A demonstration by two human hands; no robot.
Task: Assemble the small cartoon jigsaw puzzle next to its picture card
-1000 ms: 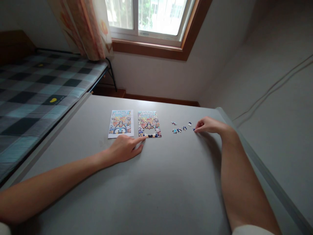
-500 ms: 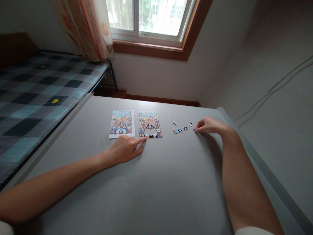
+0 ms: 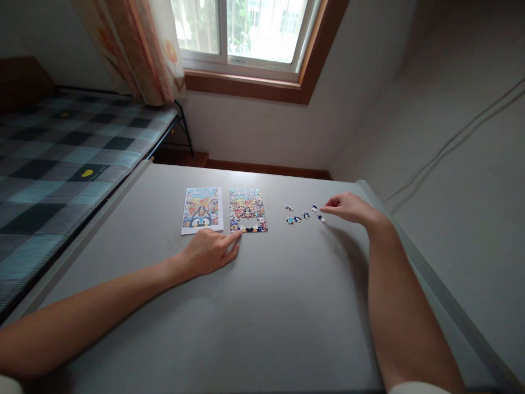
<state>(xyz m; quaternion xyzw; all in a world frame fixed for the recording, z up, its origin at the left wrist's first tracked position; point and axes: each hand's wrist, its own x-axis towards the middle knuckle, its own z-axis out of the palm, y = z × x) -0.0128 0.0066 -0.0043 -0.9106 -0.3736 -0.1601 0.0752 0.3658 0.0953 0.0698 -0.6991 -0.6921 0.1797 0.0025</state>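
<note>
A partly assembled jigsaw puzzle lies flat on the grey table, with a gap in its lower middle. My left hand rests beside its near edge, index finger stretched out and touching that edge, holding nothing. To the right are several loose jigsaw pieces, dark blue, white and light blue. Over the right end of these pieces hovers my right hand, fingers extended and nothing visible in them. Its fingertips are close to one loose piece, while another piece lies just below them.
A printed reference picture lies left of the puzzle, near my left hand. The table reaches toward a window wall. Along the left side stands a bed with a checked cover. A cable runs on the right wall.
My right hand has let go of a jigsaw piece, which now lies on the table, and has risen slightly away from it. My left hand stays at the puzzle's edge. The view has shifted slightly.
</note>
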